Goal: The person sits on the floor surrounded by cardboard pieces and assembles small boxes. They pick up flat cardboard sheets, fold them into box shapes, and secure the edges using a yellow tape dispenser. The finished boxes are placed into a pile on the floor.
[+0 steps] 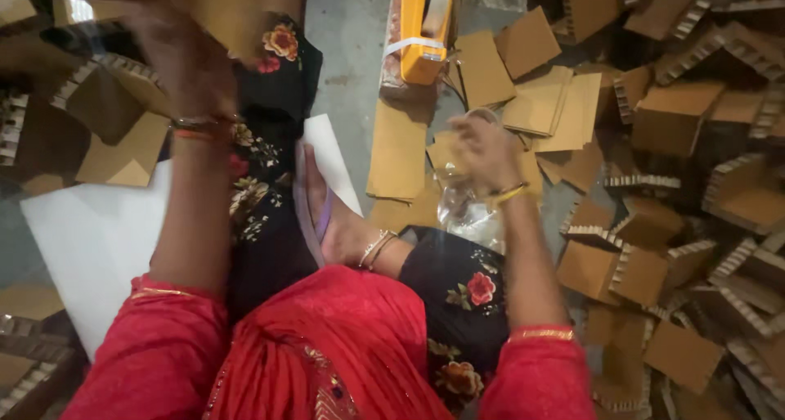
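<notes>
On the floor (pixel 352 52), seen from above, a person sits with legs folded, wearing red sleeves (pixel 155 354), a red scarf (pixel 327 346) and black trousers with a flower print (pixel 458 305); one bare foot (pixel 339 224) with an anklet rests between the arms. Left hand (pixel 184 60): raised toward the upper left of the view and blurred by motion, with bangles at the wrist; it is up against a large brown cardboard piece (pixel 237 11) at the top edge, but whether the fingers are closed on it cannot be told. Right hand (pixel 482 150): fingers curled shut, gripping the upper part of a clear plastic bag (pixel 470 211) that hangs down to the knee. Behind this hand lies a loose heap of flat square cardboard pieces (pixel 548 101). To the right, many cardboard corner pieces with ridged, stepped edges (pixel 654 265) are piled across the floor; similar pieces (pixel 98 93) lie at the far left. A white sheet (pixel 90 232) is spread under the left arm and leg. A yellow tape dispenser (pixel 425 27) stands at the top centre, just beside the flat squares.
</notes>
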